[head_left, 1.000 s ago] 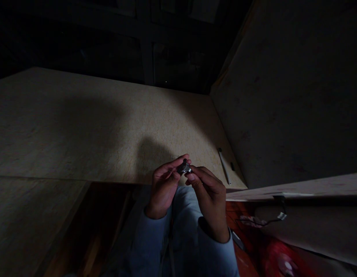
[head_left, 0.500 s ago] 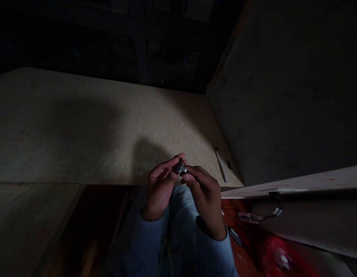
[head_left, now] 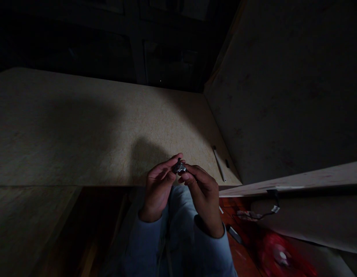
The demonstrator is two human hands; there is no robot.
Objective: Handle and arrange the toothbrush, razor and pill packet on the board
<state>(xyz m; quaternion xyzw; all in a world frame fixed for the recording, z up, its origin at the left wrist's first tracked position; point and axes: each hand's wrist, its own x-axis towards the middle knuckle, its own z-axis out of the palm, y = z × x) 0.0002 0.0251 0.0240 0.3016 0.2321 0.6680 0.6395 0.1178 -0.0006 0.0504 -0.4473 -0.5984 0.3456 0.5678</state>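
Note:
A small shiny dark-and-silver object (head_left: 180, 167) is pinched between my two hands just above the desk's front edge; its kind is too small and dim to make out. My left hand (head_left: 159, 188) closes on its left side with thumb and fingers. From the right, the thumb and index finger of my right hand (head_left: 203, 192) grip its other side. The fingertips of both hands nearly meet around it and hide part of it.
On the pale desk (head_left: 149, 111) to the right lie a white pen (head_left: 220, 164) and a small black cap-like piece (head_left: 227, 164). A panel (head_left: 282, 96) rises along the right side. Below sit a cable (head_left: 267, 216) and a red bag (head_left: 279, 254) on the reddish floor.
The small shiny object has turned slightly between my fingers. Both hands keep their grip, and the whole view has shifted a little.

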